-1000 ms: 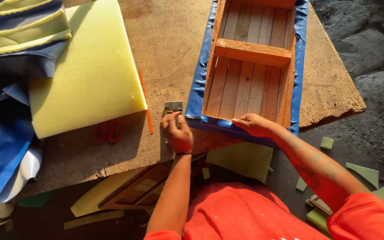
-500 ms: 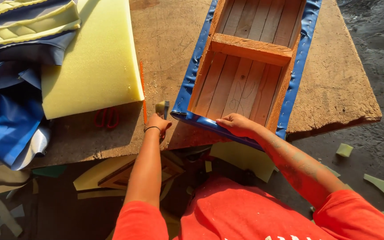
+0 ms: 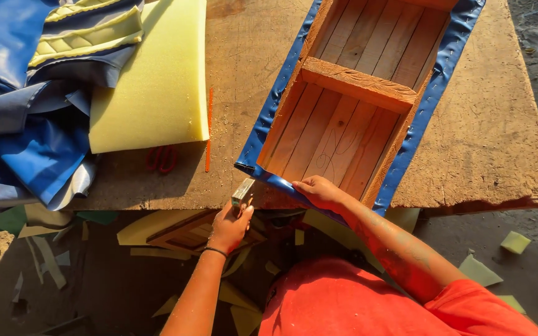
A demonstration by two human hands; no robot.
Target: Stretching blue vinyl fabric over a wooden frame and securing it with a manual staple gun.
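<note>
Left hand grip pinches a half-hidden metal tool; right hand presses blue fabric.

Single head-worn view, steeply downward, close over the wooden workbench edge.

The frame runs off the far edge, so I can't see its far end. My left hand covers most of the metal tool. The scissors lie in shadow, blades under the foam.
</note>
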